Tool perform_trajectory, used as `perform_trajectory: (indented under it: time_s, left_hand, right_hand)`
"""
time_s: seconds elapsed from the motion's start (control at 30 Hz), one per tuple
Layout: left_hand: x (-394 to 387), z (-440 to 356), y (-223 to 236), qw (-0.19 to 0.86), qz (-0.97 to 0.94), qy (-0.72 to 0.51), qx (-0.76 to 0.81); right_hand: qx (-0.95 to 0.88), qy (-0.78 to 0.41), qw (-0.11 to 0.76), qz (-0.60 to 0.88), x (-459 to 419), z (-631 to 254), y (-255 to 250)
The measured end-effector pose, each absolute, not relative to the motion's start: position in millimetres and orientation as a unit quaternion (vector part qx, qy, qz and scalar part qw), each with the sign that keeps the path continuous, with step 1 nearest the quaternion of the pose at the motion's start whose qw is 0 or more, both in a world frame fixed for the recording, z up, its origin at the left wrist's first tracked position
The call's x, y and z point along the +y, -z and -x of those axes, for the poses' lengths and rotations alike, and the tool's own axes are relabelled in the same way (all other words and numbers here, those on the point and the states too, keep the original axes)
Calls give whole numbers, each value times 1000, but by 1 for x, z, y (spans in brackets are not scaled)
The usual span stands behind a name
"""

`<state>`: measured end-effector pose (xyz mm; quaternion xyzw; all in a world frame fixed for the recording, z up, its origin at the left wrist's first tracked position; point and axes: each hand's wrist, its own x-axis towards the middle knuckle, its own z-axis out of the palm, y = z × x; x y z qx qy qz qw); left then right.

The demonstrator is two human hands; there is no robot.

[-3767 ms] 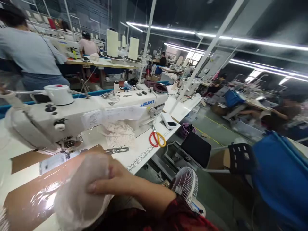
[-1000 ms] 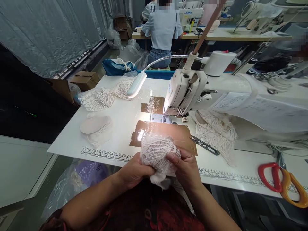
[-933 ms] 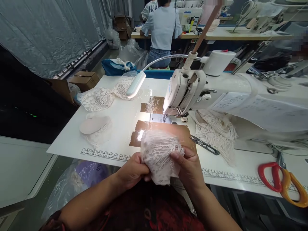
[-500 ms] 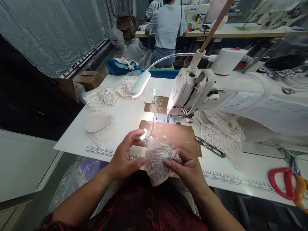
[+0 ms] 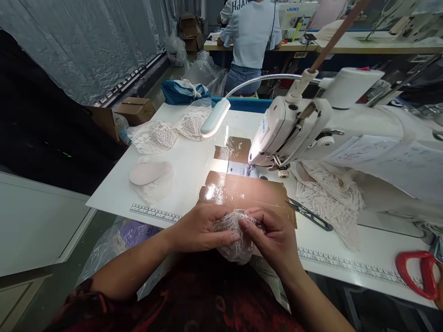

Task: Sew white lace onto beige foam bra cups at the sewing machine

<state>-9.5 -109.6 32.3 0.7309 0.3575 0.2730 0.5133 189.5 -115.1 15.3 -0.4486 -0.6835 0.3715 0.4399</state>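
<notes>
I have the left hand and right hand pinching rounded openwork lace at the front edge of the white table, a crinkled silvery curtain beyond.

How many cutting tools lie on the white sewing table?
2: thread snips just left of the lace heap, and red-handled scissors at the picture's right edge, partly cut off. Any under the heap would be hidden.

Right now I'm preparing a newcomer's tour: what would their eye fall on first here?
The bulky white sewing machine dominates the upper right. Front and centre, the left hand and right hand hold crumpled off-white lace fabric. A bright red loop handle stands out at lower right.
</notes>
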Motion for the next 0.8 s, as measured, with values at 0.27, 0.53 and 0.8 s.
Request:
perform_trajectory:
  time_s: [0.27, 0.53, 0.8]
  left_hand:
    - [-106, 6, -35, 491, -734, -279, 377]
    - [-101, 1, -34, 425, -779, -279, 366]
    - [-96, 5, -32, 644, -645, -260, 318]
  right_hand:
    - [-701, -311, 442, 465, -116, -187, -15]
    - [-658, -389, 404, 502, -113, -192, -13]
    - [-606, -538, 370, 454, -112, -199, -20]
